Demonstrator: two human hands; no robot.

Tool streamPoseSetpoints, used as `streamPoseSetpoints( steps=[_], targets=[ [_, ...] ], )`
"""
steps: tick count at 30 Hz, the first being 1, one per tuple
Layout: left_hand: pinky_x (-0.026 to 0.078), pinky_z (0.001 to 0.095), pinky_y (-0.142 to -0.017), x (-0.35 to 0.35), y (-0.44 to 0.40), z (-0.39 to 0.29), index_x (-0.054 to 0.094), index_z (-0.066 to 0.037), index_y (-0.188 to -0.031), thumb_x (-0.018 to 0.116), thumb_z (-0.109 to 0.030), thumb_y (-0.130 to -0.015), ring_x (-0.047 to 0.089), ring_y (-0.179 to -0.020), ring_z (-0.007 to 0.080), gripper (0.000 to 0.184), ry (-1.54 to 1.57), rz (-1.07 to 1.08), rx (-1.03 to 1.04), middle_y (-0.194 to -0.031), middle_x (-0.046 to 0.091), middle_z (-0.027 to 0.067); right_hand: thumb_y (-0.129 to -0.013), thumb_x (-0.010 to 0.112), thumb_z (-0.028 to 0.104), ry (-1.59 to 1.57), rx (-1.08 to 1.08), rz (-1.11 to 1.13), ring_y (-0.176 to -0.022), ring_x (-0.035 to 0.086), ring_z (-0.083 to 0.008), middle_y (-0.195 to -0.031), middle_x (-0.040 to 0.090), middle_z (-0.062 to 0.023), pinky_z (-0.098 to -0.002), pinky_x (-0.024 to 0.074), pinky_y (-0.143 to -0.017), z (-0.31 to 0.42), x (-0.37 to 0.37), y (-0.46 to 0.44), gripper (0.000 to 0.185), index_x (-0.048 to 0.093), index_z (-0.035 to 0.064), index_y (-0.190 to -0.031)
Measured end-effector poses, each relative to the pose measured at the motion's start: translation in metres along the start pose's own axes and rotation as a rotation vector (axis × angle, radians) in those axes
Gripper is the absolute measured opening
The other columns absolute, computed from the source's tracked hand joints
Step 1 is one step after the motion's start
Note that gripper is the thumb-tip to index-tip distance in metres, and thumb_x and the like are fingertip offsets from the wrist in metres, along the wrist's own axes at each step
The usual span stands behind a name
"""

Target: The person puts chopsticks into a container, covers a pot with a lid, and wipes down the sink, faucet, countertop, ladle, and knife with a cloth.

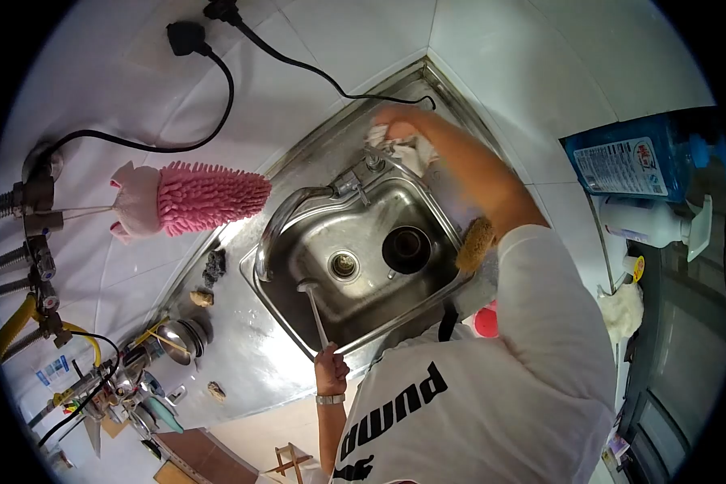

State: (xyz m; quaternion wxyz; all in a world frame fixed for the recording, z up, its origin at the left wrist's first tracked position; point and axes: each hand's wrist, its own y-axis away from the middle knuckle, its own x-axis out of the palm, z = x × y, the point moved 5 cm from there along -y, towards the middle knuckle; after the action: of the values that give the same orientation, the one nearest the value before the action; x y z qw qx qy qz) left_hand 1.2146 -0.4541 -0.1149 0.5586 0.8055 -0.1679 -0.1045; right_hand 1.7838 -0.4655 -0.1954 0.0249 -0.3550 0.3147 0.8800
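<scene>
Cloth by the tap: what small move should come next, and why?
Probably slide the cloth along the metal counter around the tap: the right hand is on it there, while the left hand, holding a long-handled utensil over the basin, is clear of that spot.

Open room lies over the sink basin [371,302] at centre; the faucet [275,223] arches across its upper left, a long-handled tool [318,317] juts into its lower left, the right forearm [488,181] bars upper right.
</scene>
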Motion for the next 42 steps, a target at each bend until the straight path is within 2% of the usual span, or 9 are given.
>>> streamPoseSetpoints(
  steps=[5, 7, 9, 18, 20, 26, 31, 35, 42],
  targets=[
    [0.015, 0.0222, -0.029, 0.006, -0.004, -0.002, 0.039, -0.016, -0.065, 0.055, -0.017, -0.088, 0.022, -0.031, 0.0051, 0.028, -0.018, -0.003, -0.012, -0.045, 0.030, -0.0054, -0.074, 0.064, 0.020, -0.062, 0.189, -0.066, -0.095, 0.061, -0.0273, -0.110, 0.061, -0.0134, -0.0366, 0.0484, -0.078, -0.039, 0.002, 0.034, 0.037, 0.062, 0.0055, -0.109],
    [0.015, 0.0222, -0.029, 0.008, -0.007, -0.002, 0.039, -0.017, -0.064, 0.054, -0.017, -0.088, 0.021, -0.031, 0.0050, 0.029, -0.020, 0.032, -0.015, -0.045, 0.029, -0.0058, -0.075, 0.065, 0.023, 0.040, 0.156, -0.351, -0.094, 0.061, -0.0279, -0.110, 0.061, -0.0128, -0.0361, 0.0477, -0.080, -0.029, -0.006, 0.029, 0.037, 0.062, 0.0072, -0.108],
    [0.015, 0.0222, -0.029, 0.013, -0.006, -0.005, 0.038, -0.017, -0.063, 0.054, -0.017, -0.088, 0.021, -0.032, 0.0049, 0.029, -0.026, 0.062, -0.014, -0.045, 0.028, -0.0063, -0.073, 0.069, 0.027, -0.295, 0.044, -0.383, -0.088, 0.062, -0.0255, -0.098, 0.065, -0.0139, -0.0356, 0.0467, -0.076, -0.003, -0.004, 0.023, 0.037, 0.064, 0.0077, -0.104],
    [0.015, 0.0222, -0.029, 0.017, -0.002, -0.012, 0.041, -0.017, -0.066, 0.054, -0.017, -0.088, 0.021, -0.032, 0.0048, 0.026, -0.041, -0.003, -0.014, -0.045, 0.028, -0.0057, -0.073, 0.069, 0.020, -0.361, -0.278, 0.091, -0.090, 0.060, -0.0214, -0.102, 0.066, -0.0095, -0.0314, 0.0452, -0.079, 0.054, 0.034, -0.029, 0.041, 0.062, 0.0083, -0.112],
    [0.015, 0.0223, -0.029, 0.015, -0.003, -0.011, 0.042, -0.016, -0.066, 0.054, -0.017, -0.088, 0.021, -0.032, 0.0047, 0.025, -0.042, 0.013, -0.011, -0.046, 0.029, -0.0056, -0.073, 0.065, 0.013, -0.259, -0.232, -0.325, -0.095, 0.060, -0.0267, -0.109, 0.063, -0.0131, -0.0334, 0.0455, -0.084, 0.012, 0.022, -0.019, 0.042, 0.060, 0.0088, -0.115],
    [0.016, 0.0219, -0.029, 0.021, -0.010, -0.008, 0.042, -0.016, -0.067, 0.055, -0.017, -0.088, 0.021, -0.032, 0.0047, 0.024, -0.085, 0.033, -0.045, -0.046, 0.030, -0.0055, -0.079, 0.055, 0.007, -0.040, -0.017, -0.708, -0.108, 0.052, -0.0344, -0.122, 0.051, -0.0206, -0.0393, 0.0431, -0.092, -0.032, 0.040, 0.115, 0.059, 0.039, 0.0166, -0.136],
    [0.016, 0.0215, -0.030, 0.024, -0.013, -0.010, 0.041, -0.017, -0.067, 0.055, -0.017, -0.087, 0.021, -0.032, 0.0051, 0.025, -0.133, 0.048, -0.053, -0.046, 0.030, -0.0053, -0.080, 0.056, 0.010, -0.041, 0.520, -0.791, -0.108, 0.047, -0.0392, -0.114, 0.048, -0.0243, -0.0445, 0.0400, -0.094, -0.032, 0.079, 0.198, 0.074, 0.018, 0.0066, -0.143],
    [0.016, 0.0219, -0.029, 0.032, -0.010, -0.019, 0.040, -0.017, -0.066, 0.055, -0.018, -0.087, 0.022, -0.032, 0.0051, 0.026, -0.141, 0.088, -0.028, -0.046, 0.030, -0.0051, -0.080, 0.057, 0.011, 0.138, 0.415, -0.992, -0.107, 0.046, -0.0410, -0.108, 0.050, -0.0275, -0.0476, 0.0367, -0.093, -0.026, 0.111, 0.190, 0.079, 0.011, 0.0043, -0.144],
    [0.016, 0.0227, -0.029, 0.036, -0.011, -0.022, 0.039, -0.017, -0.063, 0.053, -0.017, -0.087, 0.022, -0.031, 0.0060, 0.028, -0.167, 0.033, -0.008, -0.044, 0.030, -0.0046, -0.077, 0.052, 0.003, -0.030, 0.394, -0.976, -0.099, 0.054, -0.0408, -0.103, 0.057, -0.0273, -0.0434, 0.0422, -0.088, -0.062, 0.049, 0.135, 0.058, 0.036, 0.0028, -0.133]
  ],
)
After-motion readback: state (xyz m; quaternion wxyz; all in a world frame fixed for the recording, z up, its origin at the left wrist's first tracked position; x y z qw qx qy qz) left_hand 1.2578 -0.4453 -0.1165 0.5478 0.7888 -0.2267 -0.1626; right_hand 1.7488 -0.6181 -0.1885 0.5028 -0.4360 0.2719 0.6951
